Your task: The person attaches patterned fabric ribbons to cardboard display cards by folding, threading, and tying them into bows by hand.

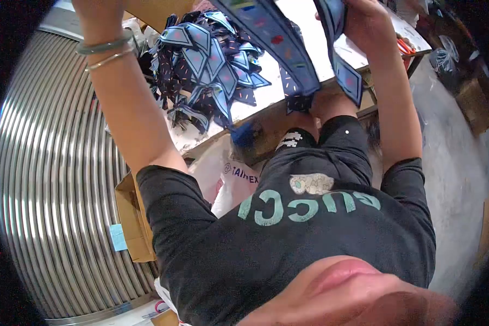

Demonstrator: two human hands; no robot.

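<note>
Nearest, right of the pile, the upside-down lettering on the black shirt (304, 239) looks like "GUCCI". The right hand (367, 27), right of the pile, seems to pinch a patterned strip (349, 81); a loose pinch could drop it past the table edge. The left hand (98, 10) is cut off above the pile; its grip cannot be told. Below the pile (212, 68), a bag (223, 179) partly reads "TAI…EX".

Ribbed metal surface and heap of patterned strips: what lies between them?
In the head view, the person's left forearm, with two bangles at the wrist, crosses between them.
</note>
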